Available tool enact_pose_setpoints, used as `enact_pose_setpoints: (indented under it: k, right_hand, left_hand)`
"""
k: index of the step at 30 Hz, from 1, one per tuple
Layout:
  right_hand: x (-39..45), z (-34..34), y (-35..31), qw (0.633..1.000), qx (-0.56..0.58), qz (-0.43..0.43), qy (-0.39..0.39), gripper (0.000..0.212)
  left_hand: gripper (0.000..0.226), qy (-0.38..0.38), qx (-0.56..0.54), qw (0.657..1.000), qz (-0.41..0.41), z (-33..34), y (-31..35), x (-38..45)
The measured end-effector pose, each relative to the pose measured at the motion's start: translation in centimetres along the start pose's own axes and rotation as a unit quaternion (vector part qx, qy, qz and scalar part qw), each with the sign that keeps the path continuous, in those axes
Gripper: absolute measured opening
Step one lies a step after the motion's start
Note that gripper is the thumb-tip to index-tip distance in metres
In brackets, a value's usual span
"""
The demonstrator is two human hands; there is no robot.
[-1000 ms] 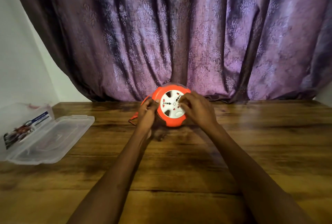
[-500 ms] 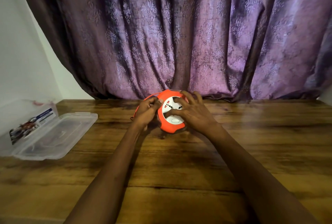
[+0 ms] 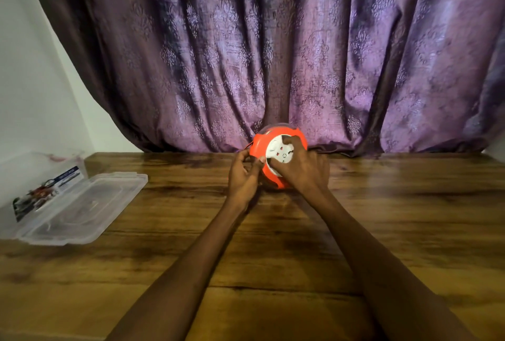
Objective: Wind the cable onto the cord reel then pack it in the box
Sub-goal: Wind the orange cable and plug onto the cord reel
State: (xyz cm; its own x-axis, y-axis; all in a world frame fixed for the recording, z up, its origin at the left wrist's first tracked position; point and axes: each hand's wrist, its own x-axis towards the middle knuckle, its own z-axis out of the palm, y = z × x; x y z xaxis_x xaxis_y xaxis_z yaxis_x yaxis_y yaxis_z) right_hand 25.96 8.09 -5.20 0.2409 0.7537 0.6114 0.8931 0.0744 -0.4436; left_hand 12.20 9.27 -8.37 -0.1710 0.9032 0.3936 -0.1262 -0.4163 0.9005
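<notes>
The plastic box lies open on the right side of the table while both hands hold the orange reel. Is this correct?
Not quite. In the head view the plastic box lies open on the left side of the table, not the right. The left hand and right hand do hold the orange reel.

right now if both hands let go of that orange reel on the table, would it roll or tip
Probably it would roll or topple: the cord reel is round and stands on its edge. Only the left hand and right hand seem to steady it. Its smooth plastic may be slippery on the wooden table.
</notes>
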Motion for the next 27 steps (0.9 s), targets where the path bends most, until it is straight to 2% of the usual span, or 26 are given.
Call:
enact_pose_setpoints:
  k: [2,3,5,7,9,12,14,16,18,19,20,22,24,27]
  right_hand:
    - [0.4,-0.2,-0.2,0.983,0.099,0.132,-0.075,0.069]
    - [0.7,-0.5,-0.3,0.962,0.171,0.185,-0.107,0.065]
    - [1.0,-0.8,-0.5,0.894,0.35,0.249,-0.128,0.051]
    - [0.9,-0.5,-0.3,0.83,0.456,0.295,-0.131,0.043]
    - [0.6,0.0,-0.2,0.789,0.504,0.327,-0.128,0.039]
    - [0.3,0.0,-0.4,0.785,0.512,0.319,-0.143,0.042]
    - [0.5,-0.3,-0.1,0.816,0.487,0.264,-0.167,0.041]
    - [0.7,-0.8,0.4,0.901,0.36,0.176,-0.166,0.037]
    - [0.7,-1.2,1.2,0.981,0.16,0.052,-0.099,0.029]
    - [0.6,-1.4,1.5,0.994,0.094,-0.039,-0.05,0.02]
    - [0.5,-1.5,1.8,0.988,0.052,-0.145,-0.018,0.016]
    - [0.6,-1.3,2.2,0.95,-0.006,-0.312,-0.007,0.034]
    - [0.6,-1.1,2.1,0.926,-0.061,-0.372,-0.034,0.045]
    - [0.2,-0.6,2.0,0.91,-0.114,-0.387,-0.096,0.047]
  left_hand:
    - [0.036,0.008,0.005,1.0,0.004,0.6,-0.6,-0.6]
    - [0.036,0.015,0.004,1.0,0.008,0.9,-0.7,-0.9]
    - [0.034,0.033,0.016,0.999,0.02,1.2,-1.1,-1.3]
    - [0.036,0.039,0.02,0.999,0.027,1.4,-1.4,-1.2]
    - [0.039,0.036,0.005,0.999,0.021,1.4,-1.5,-1.2]
    - [0.042,0.023,-0.02,0.999,0.023,1.3,-1.4,-1.2]
    - [0.04,0.039,-0.046,0.998,0.01,0.9,-1.2,-1.0]
    - [0.032,0.054,-0.075,0.996,-0.016,0.1,-1.0,-0.4]
    - [0.025,0.051,-0.087,0.994,-0.041,-1.0,-0.7,0.4]
    - [0.026,0.047,-0.085,0.994,-0.052,-1.6,-0.7,0.8]
    - [0.028,0.044,-0.077,0.994,-0.059,-2.1,-0.7,1.1]
    - [0.027,0.037,-0.058,0.996,-0.059,-2.8,-0.6,1.5]
    - [0.026,0.018,-0.055,0.996,-0.061,-3.1,-0.4,1.7]
    - [0.019,-0.011,-0.061,0.996,-0.071,-3.4,-0.4,1.7]
